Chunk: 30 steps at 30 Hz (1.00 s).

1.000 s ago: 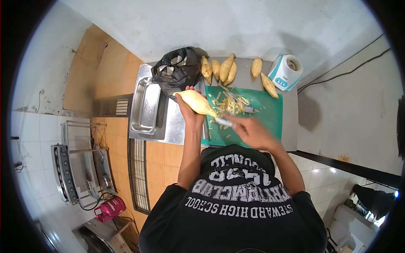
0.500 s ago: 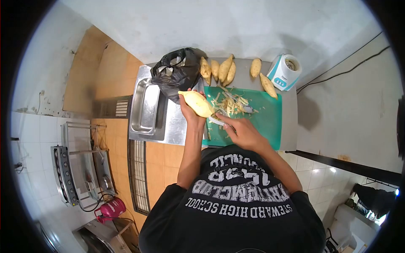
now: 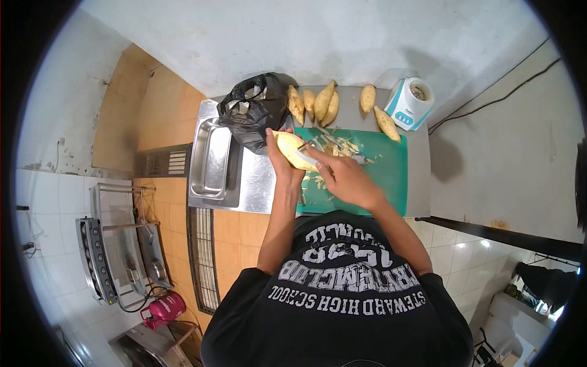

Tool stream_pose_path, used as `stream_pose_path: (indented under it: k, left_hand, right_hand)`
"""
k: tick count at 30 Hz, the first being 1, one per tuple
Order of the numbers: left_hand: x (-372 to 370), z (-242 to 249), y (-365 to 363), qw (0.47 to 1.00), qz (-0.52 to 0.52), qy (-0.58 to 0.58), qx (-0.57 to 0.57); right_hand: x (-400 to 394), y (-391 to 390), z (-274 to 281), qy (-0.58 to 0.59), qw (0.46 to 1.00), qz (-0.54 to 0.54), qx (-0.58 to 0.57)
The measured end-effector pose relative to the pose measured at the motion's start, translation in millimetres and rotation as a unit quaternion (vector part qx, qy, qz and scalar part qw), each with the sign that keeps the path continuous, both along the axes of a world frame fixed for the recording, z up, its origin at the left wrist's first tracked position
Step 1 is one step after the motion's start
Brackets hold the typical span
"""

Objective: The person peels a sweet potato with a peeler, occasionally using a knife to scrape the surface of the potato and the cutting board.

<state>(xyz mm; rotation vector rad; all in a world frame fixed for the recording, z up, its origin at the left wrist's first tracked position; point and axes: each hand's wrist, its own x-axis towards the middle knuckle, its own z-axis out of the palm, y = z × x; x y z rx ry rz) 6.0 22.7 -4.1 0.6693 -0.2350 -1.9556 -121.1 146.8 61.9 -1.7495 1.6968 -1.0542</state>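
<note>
My left hand (image 3: 282,166) is wrapped round a pale yellow, peeled sweet potato (image 3: 287,145), holding it over the left edge of a green cutting board (image 3: 388,189). In my right hand (image 3: 348,177) is a peeler (image 3: 306,156) with a light handle, its head against the side of the sweet potato facing the board. My right fingers hide part of its handle. Peel scraps (image 3: 335,145) lie scattered on the board beyond my hands. Among them is a small greyish object (image 3: 359,158) that I cannot make out.
Several unpeeled sweet potatoes (image 3: 324,105) lie along the wall behind the board. A black plastic bag (image 3: 252,113) stands at the back left, beside a steel sink (image 3: 208,165). At the back right is a white and blue blender base (image 3: 411,105).
The peeler has moved from the sweet potato's near end up along its side. My right hand has shifted slightly forward, and the sweet potato is turned a little in my left hand.
</note>
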Motion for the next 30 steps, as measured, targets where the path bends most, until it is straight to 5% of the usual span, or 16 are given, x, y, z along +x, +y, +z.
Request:
stream_pose_path:
  k: [3,12,15,21,24,30]
  left_hand:
    - [6.7,-6.6,-4.3,0.999,0.040,0.007,-0.007]
    - [26.1,-11.2,-18.7,0.996,0.055,0.064,0.043]
    - [18.8,-2.3,-12.3,0.997,0.037,0.044,0.058]
    - [2.5,-7.3,-4.2,0.994,0.001,0.013,0.107]
    - [12.3,-16.2,-7.1,0.997,-0.022,0.062,0.045]
    - [19.9,-6.0,-5.7,0.996,-0.003,0.045,0.073]
  right_hand:
    - [1.4,13.4,3.4,-0.020,0.994,0.017,0.103]
    - [-19.9,53.6,1.4,-0.031,0.985,0.071,0.154]
    - [-18.9,37.0,44.6,-0.057,0.979,0.021,0.193]
    - [-5.1,-4.8,15.9,-0.026,1.000,0.008,0.001]
    - [0.2,6.3,20.9,-0.021,0.986,0.026,0.161]
    - [-11.3,48.8,-17.4,-0.002,0.993,0.043,0.112]
